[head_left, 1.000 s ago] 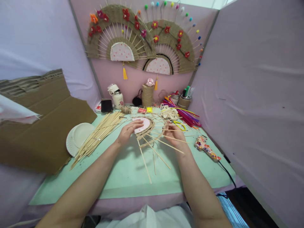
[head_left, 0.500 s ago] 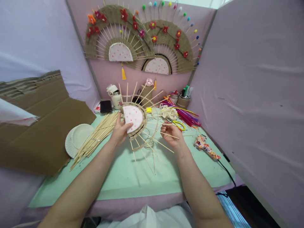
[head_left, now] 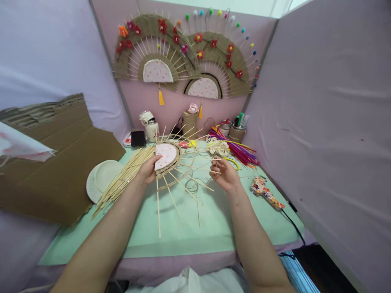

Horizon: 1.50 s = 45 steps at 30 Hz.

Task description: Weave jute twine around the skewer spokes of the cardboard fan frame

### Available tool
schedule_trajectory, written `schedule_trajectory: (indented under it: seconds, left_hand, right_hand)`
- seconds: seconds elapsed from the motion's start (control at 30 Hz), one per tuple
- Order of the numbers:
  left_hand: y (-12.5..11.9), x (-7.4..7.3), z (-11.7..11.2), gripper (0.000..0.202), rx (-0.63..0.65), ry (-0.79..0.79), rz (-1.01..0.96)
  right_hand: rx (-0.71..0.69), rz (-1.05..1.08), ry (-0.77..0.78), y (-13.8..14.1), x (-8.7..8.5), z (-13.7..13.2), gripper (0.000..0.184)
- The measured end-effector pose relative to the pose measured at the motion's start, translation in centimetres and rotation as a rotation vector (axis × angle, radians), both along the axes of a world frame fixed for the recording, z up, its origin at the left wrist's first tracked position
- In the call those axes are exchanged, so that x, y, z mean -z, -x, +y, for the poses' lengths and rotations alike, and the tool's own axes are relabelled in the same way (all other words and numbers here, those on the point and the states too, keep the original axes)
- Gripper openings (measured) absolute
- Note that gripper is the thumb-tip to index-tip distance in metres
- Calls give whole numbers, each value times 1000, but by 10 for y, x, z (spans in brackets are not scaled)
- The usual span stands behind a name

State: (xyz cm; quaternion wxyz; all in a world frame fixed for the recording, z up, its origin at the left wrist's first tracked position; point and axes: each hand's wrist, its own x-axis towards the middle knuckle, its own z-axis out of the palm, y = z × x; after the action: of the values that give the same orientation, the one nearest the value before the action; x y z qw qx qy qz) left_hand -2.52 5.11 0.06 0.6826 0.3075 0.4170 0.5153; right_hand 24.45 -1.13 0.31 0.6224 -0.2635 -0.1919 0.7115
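Observation:
My left hand point(head_left: 147, 170) grips the straight edge of a half-round fan frame, thumb on its white spotted cloth centre point(head_left: 165, 156). Around that centre runs a brown braided band point(head_left: 178, 158), and thin wooden sticks point(head_left: 172, 194) radiate outward. A loose ring of twine point(head_left: 191, 166) passes across the sticks farther out. To the right, my right hand point(head_left: 225, 174) is closed with fingertips pinched beside the stick ends; whatever lies between them is too small to make out. Coiled twine point(head_left: 192, 186) shows on the table below the frame.
A bundle of sticks point(head_left: 122, 179) and paper plates point(head_left: 91, 183) lie left, before leaning cardboard point(head_left: 45, 175). Pipe cleaners point(head_left: 241, 151), yellow-handled scissors point(head_left: 232, 162) and a corded glue gun point(head_left: 265, 193) lie right. Behind stand a twine spool point(head_left: 190, 123) and pen cup point(head_left: 237, 132); finished fans point(head_left: 159, 44) hang above.
The fan frame has tilted flatter and shifted slightly left and down with my left hand. My right hand has moved a little right, its fingers still pinched.

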Motion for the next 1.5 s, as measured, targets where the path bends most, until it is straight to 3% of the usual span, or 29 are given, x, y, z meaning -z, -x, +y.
schedule_trajectory:
  seconds: [0.2,0.43,0.77,1.2,1.5]
  left_hand:
    - [14,-15,-1,42,-62,122,-39]
    - [17,-16,-1,39,-38,151,-4]
    - [9,-25,-11,43,0,149,-36]
    - [-18,-20,-26,42,160,194,-112]
    - [-12,-7,-26,52,263,125,-175]
  right_hand:
    - [11,-98,-35,-4,-1,-3,21]
    - [73,-57,-150,-9,-3,-4,22]
    - [89,-50,-53,-8,5,3,21]
    - [39,-33,-34,8,10,4,21]
    - [41,-58,-20,6,6,2,27]
